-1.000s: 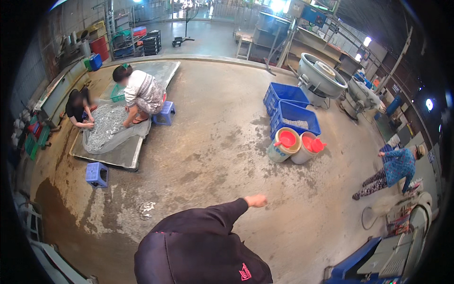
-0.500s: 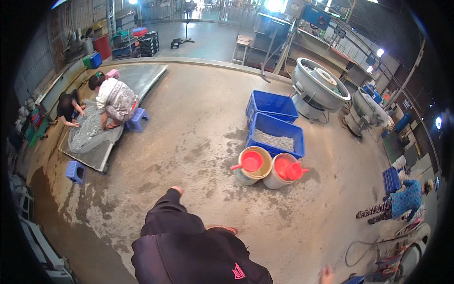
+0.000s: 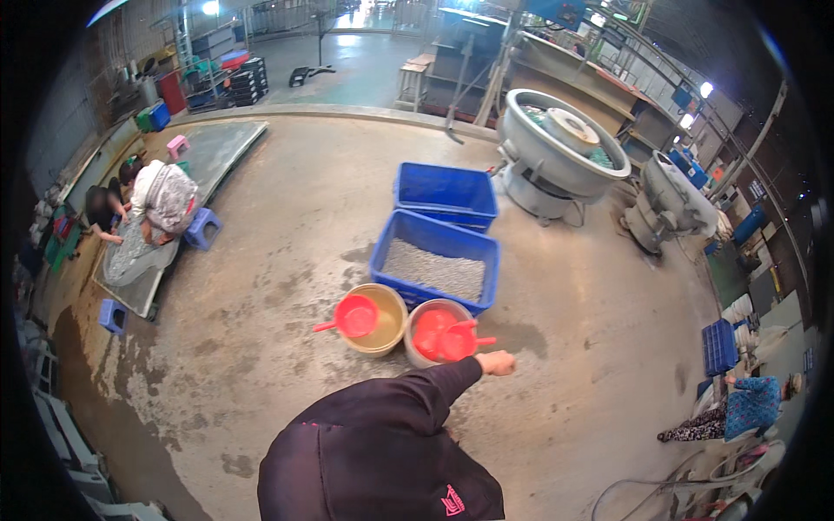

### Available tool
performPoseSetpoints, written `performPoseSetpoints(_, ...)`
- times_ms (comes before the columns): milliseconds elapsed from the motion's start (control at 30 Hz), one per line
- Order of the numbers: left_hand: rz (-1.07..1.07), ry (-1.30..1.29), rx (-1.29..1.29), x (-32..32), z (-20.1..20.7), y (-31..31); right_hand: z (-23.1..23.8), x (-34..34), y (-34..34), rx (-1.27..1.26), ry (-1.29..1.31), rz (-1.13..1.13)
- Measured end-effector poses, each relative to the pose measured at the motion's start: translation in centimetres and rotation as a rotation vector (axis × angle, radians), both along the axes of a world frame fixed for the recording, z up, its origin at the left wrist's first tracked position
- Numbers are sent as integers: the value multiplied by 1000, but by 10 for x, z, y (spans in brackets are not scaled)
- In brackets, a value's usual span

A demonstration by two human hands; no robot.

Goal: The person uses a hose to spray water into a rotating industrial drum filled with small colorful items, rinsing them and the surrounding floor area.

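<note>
My left hand [image 3: 497, 363] reaches across on a dark sleeve [image 3: 434, 391], just beside the right-hand bucket [image 3: 413, 347]. It is small and blurred, so its finger pose is unclear. Close above it is the handle of a red plastic dipper [image 3: 459, 341], with a visible gap. More red plastic lies in that same bucket. In the pale bucket [image 3: 395, 334] to its left, another red dipper [image 3: 356, 315] rests over brownish content. Behind the buckets stands a blue crate [image 3: 378, 271] partly filled with small grey pieces. My right hand is out of view.
A second blue crate [image 3: 443, 193] adjoins the first. Two round grey machines [image 3: 543, 169] stand at the back right. At the left, two people bend over grey material on a low platform [image 3: 148, 291], near blue stools [image 3: 113, 316]. A person in a blue patterned top [image 3: 754, 406] stands far right.
My left arm has swung right, bringing the hand beside the right-hand bucket. My right hand has left the view. The buckets and crates appear farther left as the view has shifted.
</note>
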State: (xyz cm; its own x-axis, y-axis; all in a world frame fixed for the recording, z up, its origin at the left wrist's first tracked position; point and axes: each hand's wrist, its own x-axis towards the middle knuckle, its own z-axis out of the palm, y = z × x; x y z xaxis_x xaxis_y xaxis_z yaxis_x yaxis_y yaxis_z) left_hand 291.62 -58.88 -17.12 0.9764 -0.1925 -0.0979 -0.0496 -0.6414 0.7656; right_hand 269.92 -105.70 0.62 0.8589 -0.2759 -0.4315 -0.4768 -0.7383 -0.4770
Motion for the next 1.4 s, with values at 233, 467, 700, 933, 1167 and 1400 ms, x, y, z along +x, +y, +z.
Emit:
performPoseSetpoints(233, -2, 311, 630, 38, -86, 48, 65, 327, -19, 6, -297, 349)
performPoseSetpoints(467, 672, 825, 539, 143, -73, 116, 30, 636, -18, 184, -128, 366)
performPoseSetpoints(700, 321, 428, 583, 522, -41, 47, 22, 772, -79, 120, 256, 129)
performPoseSetpoints(933, 78, 332, 127, 811, 19, -127, -34, 979, -151, -29, 179, 110)
performPoseSetpoints(1167, -127, 700, 247, 867, -62, -137, -2, 1200, -134, -131, 106, 481)
performPoseSetpoints(1400, 256, 575, 400, 712, -207, -33, -5, 1372, -74, -17, 37, 936)
